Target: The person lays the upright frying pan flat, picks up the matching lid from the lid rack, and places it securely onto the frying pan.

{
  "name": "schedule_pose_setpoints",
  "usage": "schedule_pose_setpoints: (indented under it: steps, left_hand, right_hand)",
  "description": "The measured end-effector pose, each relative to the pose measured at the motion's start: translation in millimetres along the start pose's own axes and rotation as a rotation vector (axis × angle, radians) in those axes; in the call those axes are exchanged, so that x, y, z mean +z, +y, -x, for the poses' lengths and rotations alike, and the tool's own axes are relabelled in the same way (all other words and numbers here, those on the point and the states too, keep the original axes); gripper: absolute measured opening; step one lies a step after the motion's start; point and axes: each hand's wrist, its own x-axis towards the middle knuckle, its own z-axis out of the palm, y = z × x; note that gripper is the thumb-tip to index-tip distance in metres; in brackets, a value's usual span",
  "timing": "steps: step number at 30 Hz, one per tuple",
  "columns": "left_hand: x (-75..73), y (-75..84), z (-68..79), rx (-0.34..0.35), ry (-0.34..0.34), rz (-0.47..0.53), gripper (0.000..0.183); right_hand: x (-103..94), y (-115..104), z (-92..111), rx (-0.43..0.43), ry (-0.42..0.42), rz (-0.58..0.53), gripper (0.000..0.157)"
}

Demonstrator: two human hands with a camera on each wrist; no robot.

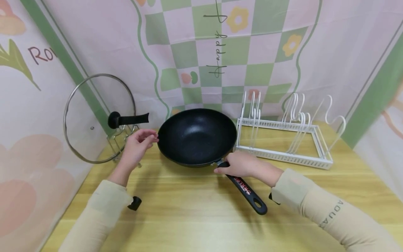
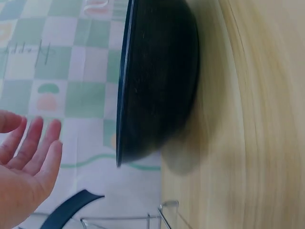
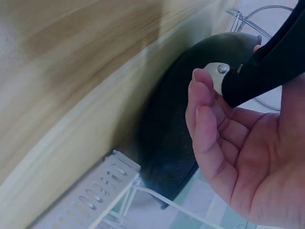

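Note:
A black wok [image 1: 196,134] is at the middle of the table, its open side facing up and its long black handle [image 1: 248,194] pointing toward the front right. My right hand [image 1: 240,163] grips that handle close to the pan. In the right wrist view, the fingers [image 3: 205,124] of this hand curl beneath the handle, beside the metal bracket [image 3: 219,74]. At the wok's left rim is my left hand [image 1: 138,145], its fingers loosely bent. The left wrist view shows a gap between the left hand [image 2: 28,167] and the wok [image 2: 159,81].
On the left, a glass lid [image 1: 94,154] with a steel rim and black knob stands upright in a wire holder [image 1: 114,147]. A white rack [image 1: 283,155] with curved wire dividers sits close to the wok's right side. Patterned cloth [image 1: 207,52] covers the back wall.

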Motion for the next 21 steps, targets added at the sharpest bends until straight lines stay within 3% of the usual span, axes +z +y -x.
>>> schedule_pose_setpoints:
  steps: [11, 21]
  left_hand:
    - [-20.2, -15.3, -2.6, 0.073, 0.326, -0.078, 0.023]
    - [-33.1, -29.1, -6.3, 0.053, 0.432, -0.176, 0.029]
  right_hand:
    - [-20.1, -10, 2, -0.044, 0.020, 0.077, 0.039]
    - [-36.2, -28, -1, -0.099, 0.075, 0.067, 0.032]
